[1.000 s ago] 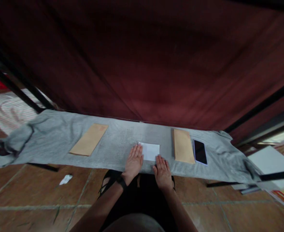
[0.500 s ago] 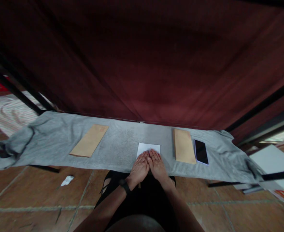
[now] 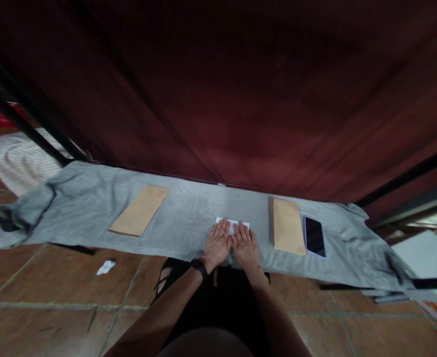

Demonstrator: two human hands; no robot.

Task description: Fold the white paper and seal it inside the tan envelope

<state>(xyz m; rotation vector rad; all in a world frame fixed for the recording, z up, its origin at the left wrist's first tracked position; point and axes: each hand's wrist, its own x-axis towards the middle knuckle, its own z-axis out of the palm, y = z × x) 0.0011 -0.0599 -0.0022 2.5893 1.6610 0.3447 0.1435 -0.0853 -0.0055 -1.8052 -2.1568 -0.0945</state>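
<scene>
Striped cloth (image 3: 27,161), pale, bunched, left edge of the frame, behind dark bars
Grey cloth (image 3: 189,213), spread over a long surface and running from lower left to lower right, its ends rumpled; a dark red hanging (image 3: 218,124) fills the frame above it
White scrap (image 3: 106,267), crumpled, on the tiled floor (image 3: 73,287), lower left
Left envelope (image 3: 140,210), brown, flat and slanted on the grey cloth, left of centre
Left hand (image 3: 217,244), palm down, fingers straight and together, clasping nothing, laid on the white paper; dark band (image 3: 199,267) at the wrist
White paper (image 3: 233,224), on the grey cloth just below the centre of the frame, mostly covered, its upper edge showing past the fingertips
Right hand (image 3: 245,245), palm down, fingers extended, clasping nothing, laid on the same paper close beside the other
Right envelope (image 3: 288,225), brown, thicker, right of centre
Phone (image 3: 315,237), dark screen up, pale purple rim, just right of that envelope
White panel (image 3: 426,255), lower right, beyond the cloth's end
</scene>
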